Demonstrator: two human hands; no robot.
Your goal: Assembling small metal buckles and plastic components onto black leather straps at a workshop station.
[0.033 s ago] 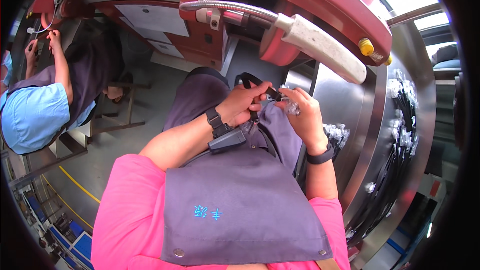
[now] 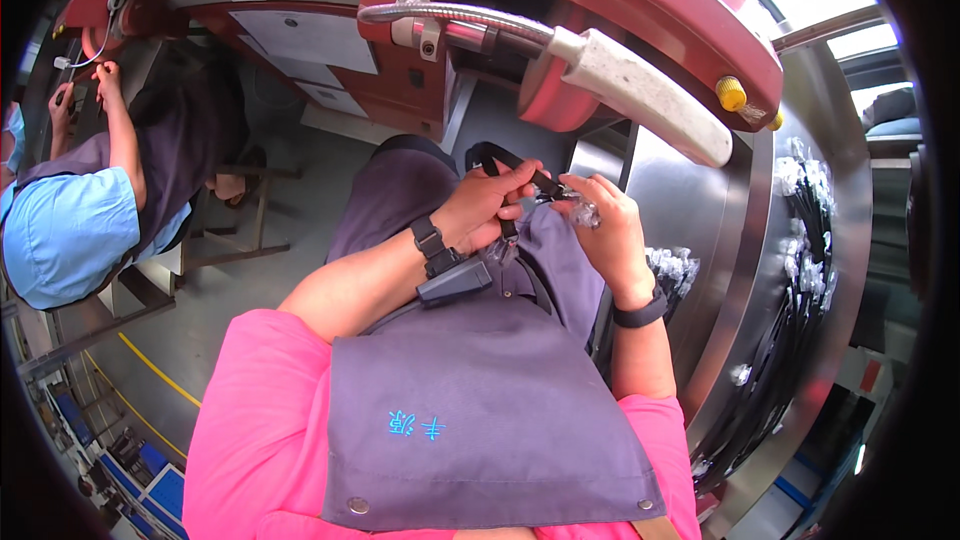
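Both hands are together over my lap, working on a black strap (image 2: 543, 183). My left hand (image 2: 487, 202) is closed round the strap, with a loop of it showing beyond the fingers and a length hanging below them. My right hand (image 2: 612, 230) pinches the strap's other end, close to the left fingertips. Clear, crinkled plastic wrapping (image 2: 585, 214) shows under the right fingers; the fitting inside it cannot be made out. Another clear-wrapped end (image 2: 503, 251) dangles beneath my left hand.
A red machine arm (image 2: 640, 0) with a pale handle (image 2: 650, 95) juts out just beyond my hands. On the metal bench (image 2: 715, 230) to the right lie bundles of black straps (image 2: 790, 330) with plastic-wrapped ends. At left, a person in a blue shirt (image 2: 70, 230) sits at another machine.
The strap's loop beyond my left fingers has shifted slightly to the left. Both hands keep their grip in nearly the same place.
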